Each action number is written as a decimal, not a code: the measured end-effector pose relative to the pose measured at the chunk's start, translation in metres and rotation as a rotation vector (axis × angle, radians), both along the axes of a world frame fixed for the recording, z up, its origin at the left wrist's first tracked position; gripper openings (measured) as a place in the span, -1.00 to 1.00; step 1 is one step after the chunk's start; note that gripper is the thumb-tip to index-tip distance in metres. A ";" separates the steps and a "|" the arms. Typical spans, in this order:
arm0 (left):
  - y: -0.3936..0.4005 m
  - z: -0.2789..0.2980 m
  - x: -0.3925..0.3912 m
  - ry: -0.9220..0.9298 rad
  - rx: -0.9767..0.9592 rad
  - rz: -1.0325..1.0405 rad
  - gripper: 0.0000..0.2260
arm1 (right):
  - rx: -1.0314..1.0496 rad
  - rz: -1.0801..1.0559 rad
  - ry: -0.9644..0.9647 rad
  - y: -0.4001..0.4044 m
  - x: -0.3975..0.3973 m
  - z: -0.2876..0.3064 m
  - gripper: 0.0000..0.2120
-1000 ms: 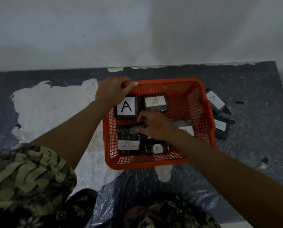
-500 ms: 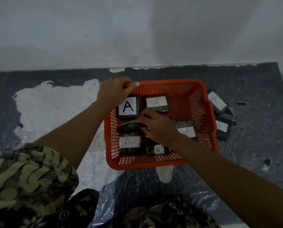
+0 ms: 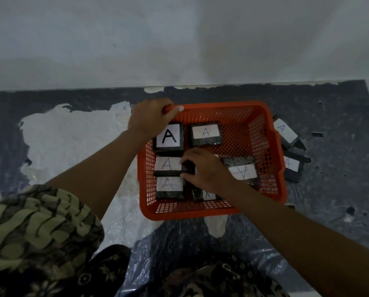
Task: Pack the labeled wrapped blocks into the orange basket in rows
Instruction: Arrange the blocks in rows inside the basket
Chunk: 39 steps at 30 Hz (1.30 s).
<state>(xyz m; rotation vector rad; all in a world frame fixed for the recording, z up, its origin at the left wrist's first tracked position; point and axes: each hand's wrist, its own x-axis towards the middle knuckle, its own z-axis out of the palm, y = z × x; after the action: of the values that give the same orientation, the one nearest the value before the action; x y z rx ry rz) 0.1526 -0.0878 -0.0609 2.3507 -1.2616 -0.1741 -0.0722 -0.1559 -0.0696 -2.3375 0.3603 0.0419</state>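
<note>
Left hand (image 3: 150,118): reaches forward from the lower left, forearm bare, patterned sleeve (image 3: 35,228) at the upper arm; fingers curl over the far-left corner of the rim and clench it, thumb lying along the top edge.
Right hand (image 3: 207,168): comes in from the lower right, palm down, wrist low inside the basket; fingertips pinch the right end of the middle-left block.
Orange basket (image 3: 273,159): mesh-walled, sits on the table (image 3: 340,116) near its middle.
Bold-A block (image 3: 168,137): far-left corner of the basket floor, label up, partly under the left hand.
Far-middle block (image 3: 206,133): just beside the bold-A block, label up.
Middle-left block (image 3: 167,166): below the bold-A block, label up, held at its right end.
Near-left block (image 3: 169,186): touching the middle-left block on its near side.
Near-middle block (image 3: 207,195): mostly hidden by the right wrist.
Right block (image 3: 241,170): label reads upside down, lies askew beside the right hand.
Outside blocks: two, upper (image 3: 285,130) and lower (image 3: 292,166), on the table against the right wall of the basket.
</note>
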 end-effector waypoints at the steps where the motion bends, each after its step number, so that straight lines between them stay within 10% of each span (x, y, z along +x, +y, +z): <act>1: 0.000 0.000 0.000 0.002 0.003 0.002 -0.55 | -0.022 -0.014 -0.002 0.002 -0.001 -0.002 -0.67; 39: 0.000 0.003 0.000 -0.005 0.028 -0.019 -0.54 | -0.041 0.141 0.092 -0.060 -0.034 0.015 -0.46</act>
<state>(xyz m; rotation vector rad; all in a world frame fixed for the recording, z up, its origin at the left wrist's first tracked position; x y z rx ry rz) 0.1521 -0.0877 -0.0583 2.3647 -1.2922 -0.1934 -0.1059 -0.2158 -0.0549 -2.4039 0.2429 0.2122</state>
